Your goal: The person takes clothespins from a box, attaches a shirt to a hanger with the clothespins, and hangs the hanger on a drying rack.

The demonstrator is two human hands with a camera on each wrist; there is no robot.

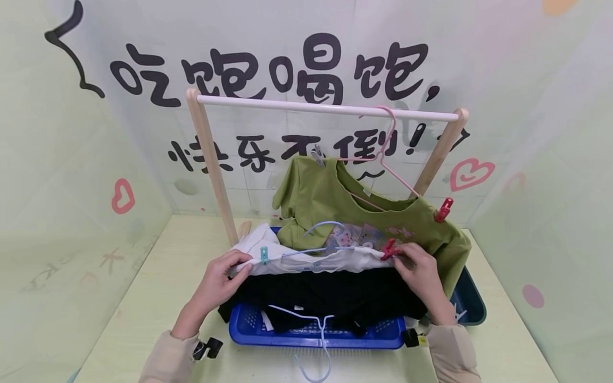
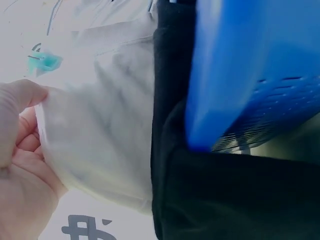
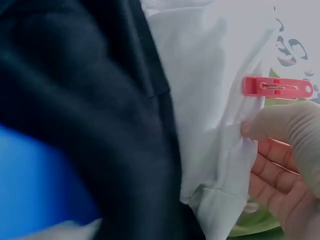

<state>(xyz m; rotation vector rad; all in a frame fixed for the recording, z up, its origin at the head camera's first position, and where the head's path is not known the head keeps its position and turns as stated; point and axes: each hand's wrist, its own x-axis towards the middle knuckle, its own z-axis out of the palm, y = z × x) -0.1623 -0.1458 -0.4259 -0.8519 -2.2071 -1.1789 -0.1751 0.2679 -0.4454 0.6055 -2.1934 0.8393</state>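
A white garment (image 1: pixel 330 263) is stretched between my two hands, with a light blue hanger (image 1: pixel 328 223) at its top edge. At its left end my left hand (image 1: pixel 221 279) pinches the cloth between thumb and fingers, beside a teal clothespin (image 1: pixel 264 255). On the other end, my right hand (image 1: pixel 421 272) pinches the fabric just below a red clothespin (image 3: pixel 277 87), as the right wrist view shows. Directly under the white garment lies a black garment (image 1: pixel 325 291), draped over a blue basket (image 1: pixel 316 341).
Behind, a green T-shirt (image 1: pixel 311 191) hangs by a pink hanger (image 1: pixel 392 127) from the rack's white bar (image 1: pixel 297 107), with a grey clip (image 1: pixel 318 155) and a red clip (image 1: pixel 444 210) on it. A pale blue hanger (image 1: pixel 322 332) overlaps the basket's front. A dark green bin (image 1: pixel 478 306) stands right.
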